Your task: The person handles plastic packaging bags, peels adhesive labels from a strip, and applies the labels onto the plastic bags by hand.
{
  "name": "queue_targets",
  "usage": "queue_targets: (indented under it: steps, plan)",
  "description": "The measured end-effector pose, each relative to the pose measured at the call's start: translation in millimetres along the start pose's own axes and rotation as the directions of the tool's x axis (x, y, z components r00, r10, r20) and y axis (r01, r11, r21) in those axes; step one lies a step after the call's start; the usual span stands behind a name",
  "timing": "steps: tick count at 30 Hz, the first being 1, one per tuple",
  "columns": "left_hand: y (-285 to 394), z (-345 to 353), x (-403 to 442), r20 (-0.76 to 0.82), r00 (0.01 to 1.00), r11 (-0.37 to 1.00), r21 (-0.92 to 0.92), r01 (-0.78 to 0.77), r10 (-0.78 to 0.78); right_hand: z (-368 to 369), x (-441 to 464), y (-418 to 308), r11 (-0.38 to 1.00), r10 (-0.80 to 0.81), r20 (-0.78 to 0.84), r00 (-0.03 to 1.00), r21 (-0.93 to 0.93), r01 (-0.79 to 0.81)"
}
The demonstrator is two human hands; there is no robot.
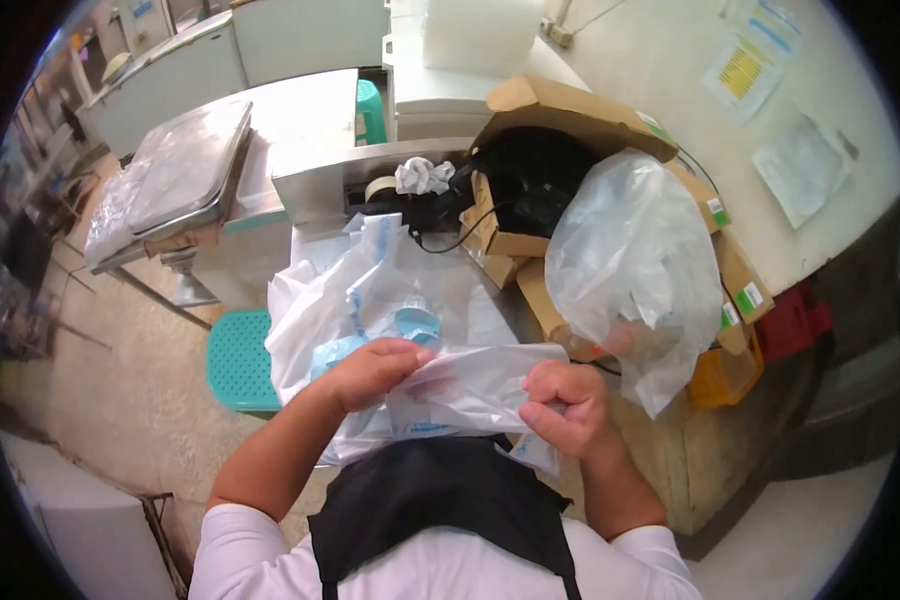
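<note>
Plastic bag [475, 390] stretched sideways — left hand [380, 370] pinching one end, right hand [570, 408] clenched on the other

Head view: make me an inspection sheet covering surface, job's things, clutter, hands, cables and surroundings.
Surface: mostly hidden under white bags.
Job's things: plastic bag stretched between the hands.
Clutter: crumpled paper, tape roll, open cardboard box, large clear bag.
Hands: left hand and right hand both grip the plastic bag.
Cables: black cable curves beside the cardboard box.
Surroundings: green stool at left, metal tray beyond it, papers on the wall.
</note>
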State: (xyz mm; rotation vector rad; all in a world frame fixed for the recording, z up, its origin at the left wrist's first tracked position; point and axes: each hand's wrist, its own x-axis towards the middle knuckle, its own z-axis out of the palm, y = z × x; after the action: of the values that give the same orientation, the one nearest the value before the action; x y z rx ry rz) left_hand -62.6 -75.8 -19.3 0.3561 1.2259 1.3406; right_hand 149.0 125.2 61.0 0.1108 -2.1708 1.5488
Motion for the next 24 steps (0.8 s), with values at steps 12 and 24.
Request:
queue_targets:
  steps: [12,24]
  plan:
    - [23.8,21.2,-4.7,-0.27,0.919,0.953,-0.011,-0.303,0.289,-3.7,-13.3,6.6,0.988,0.126,-0.211,0.969,0.12,-0.102]
    - [45.8,111.9,-11.9,0.431,0.831,0.563,0.612,-0.556,0.352,9.2,-60.0,17.5,0.826,0.455,0.227,0.861,0.255,-0.503]
